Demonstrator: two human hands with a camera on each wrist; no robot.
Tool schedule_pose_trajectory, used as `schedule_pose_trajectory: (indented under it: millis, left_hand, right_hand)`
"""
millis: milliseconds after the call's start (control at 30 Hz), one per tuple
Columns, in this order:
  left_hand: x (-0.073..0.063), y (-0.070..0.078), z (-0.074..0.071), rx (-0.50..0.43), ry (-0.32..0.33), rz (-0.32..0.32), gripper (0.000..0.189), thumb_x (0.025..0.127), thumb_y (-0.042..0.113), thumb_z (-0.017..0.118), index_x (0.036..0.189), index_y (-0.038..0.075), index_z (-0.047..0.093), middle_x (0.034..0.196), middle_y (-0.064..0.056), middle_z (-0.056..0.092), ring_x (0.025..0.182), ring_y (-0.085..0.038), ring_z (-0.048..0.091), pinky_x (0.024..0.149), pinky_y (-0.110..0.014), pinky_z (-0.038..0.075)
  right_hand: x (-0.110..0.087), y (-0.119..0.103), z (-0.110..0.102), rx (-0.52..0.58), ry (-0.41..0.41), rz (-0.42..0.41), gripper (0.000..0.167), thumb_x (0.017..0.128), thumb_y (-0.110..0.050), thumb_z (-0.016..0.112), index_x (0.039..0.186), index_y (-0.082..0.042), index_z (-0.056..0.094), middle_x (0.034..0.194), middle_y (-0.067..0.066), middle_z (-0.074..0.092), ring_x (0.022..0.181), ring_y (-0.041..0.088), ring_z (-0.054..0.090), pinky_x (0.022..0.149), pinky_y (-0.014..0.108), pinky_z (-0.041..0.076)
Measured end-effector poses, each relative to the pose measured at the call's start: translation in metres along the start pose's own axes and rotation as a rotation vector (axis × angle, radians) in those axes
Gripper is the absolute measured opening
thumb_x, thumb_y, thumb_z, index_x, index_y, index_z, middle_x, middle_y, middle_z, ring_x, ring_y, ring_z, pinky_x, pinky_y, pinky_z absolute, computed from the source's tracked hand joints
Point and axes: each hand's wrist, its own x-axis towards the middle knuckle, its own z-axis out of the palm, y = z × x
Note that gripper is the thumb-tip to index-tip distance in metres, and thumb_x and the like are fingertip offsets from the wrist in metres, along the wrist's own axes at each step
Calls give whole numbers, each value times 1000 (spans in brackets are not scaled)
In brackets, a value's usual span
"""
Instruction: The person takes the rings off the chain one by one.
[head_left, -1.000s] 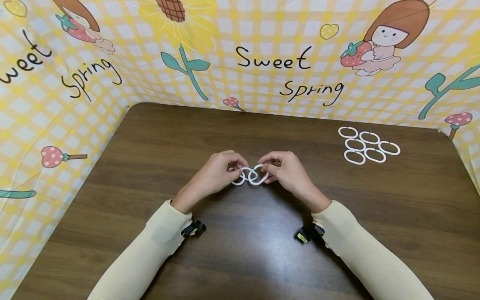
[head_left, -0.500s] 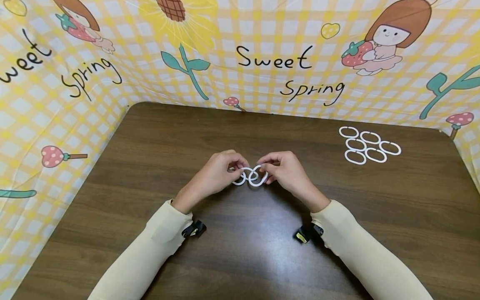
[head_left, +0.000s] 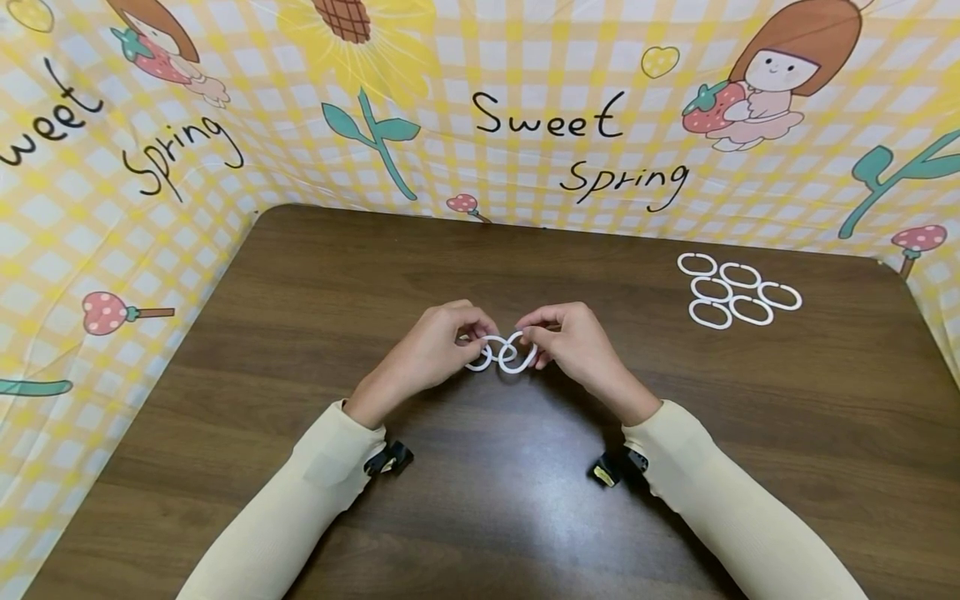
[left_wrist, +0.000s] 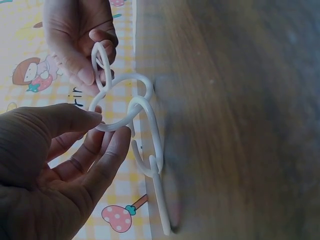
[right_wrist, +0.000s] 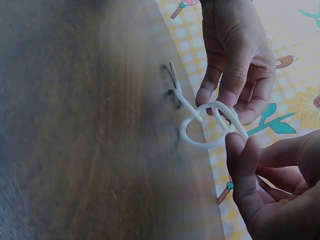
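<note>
Over the middle of the brown table, my left hand (head_left: 442,333) pinches a white oval chain link (left_wrist: 117,124) between thumb and fingers. Facing it, my right hand (head_left: 573,337) grips another white link (head_left: 513,372) by its right side, thumb against the fingers. These two links pass through each other. In the left wrist view, a further link (left_wrist: 154,125) hangs from the left hand's link, and a last link (left_wrist: 161,200) is hooked to its lower end, close to the tabletop. Fingers partly cover both held links.
Several loose white links (head_left: 708,327) lie grouped at the back right of the table (head_left: 300,517), some with a small gap showing in the ring. A yellow checked cloth (head_left: 517,167) with printed figures rises behind the table and along its left side.
The link in the right hand has shifted and tilted very slightly downward. Both hands otherwise keep the same place and the same hold.
</note>
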Motion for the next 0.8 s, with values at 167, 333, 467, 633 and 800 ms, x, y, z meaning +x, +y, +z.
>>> schedule_pose_trajectory:
  millis: [167, 333, 467, 633, 800]
  left_hand:
    - [1, 0, 0, -1, -1, -4, 13, 94, 0, 70, 102, 7, 78, 96, -4, 70, 90, -17, 65, 81, -38, 57]
    - [1, -1, 0, -8, -1, -7, 13, 95, 0, 70, 102, 8, 78, 96, -4, 70, 90, -18, 65, 81, -38, 57]
    - [0, -2, -1, -15, -3, -13, 13, 95, 0, 70, 102, 8, 78, 96, -4, 70, 91, -17, 64, 81, -35, 56]
    - [-1, -5, -2, -17, 2, -21, 14, 94, 0, 70, 103, 7, 78, 96, -4, 69, 91, -17, 64, 83, -33, 54]
    - [-2, -6, -2, -18, 9, -7, 15, 93, -1, 69, 102, 6, 78, 95, -4, 69, 91, -17, 63, 84, -36, 54]
  right_hand:
    - [-1, -2, -1, -11, 0, -3, 20, 99, 0, 62, 112, 8, 75, 89, 22, 76, 55, 9, 62, 59, 31, 60]
    - [-3, -2, -2, 6, -7, 0, 20, 98, 2, 62, 113, 9, 73, 92, 23, 75, 57, 9, 65, 61, 33, 62]
    - [-5, -3, -5, 30, -4, 8, 19, 98, 3, 62, 113, 9, 73, 96, 25, 73, 59, 11, 67, 63, 34, 63]
    - [-8, -2, -10, 43, 0, 2, 19, 97, 4, 62, 112, 10, 72, 99, 28, 73, 63, 11, 69, 64, 31, 63]
    - [-10, 0, -19, 67, 12, 11, 20, 97, 6, 60, 113, 11, 71, 99, 26, 72, 67, 11, 70, 67, 30, 63]
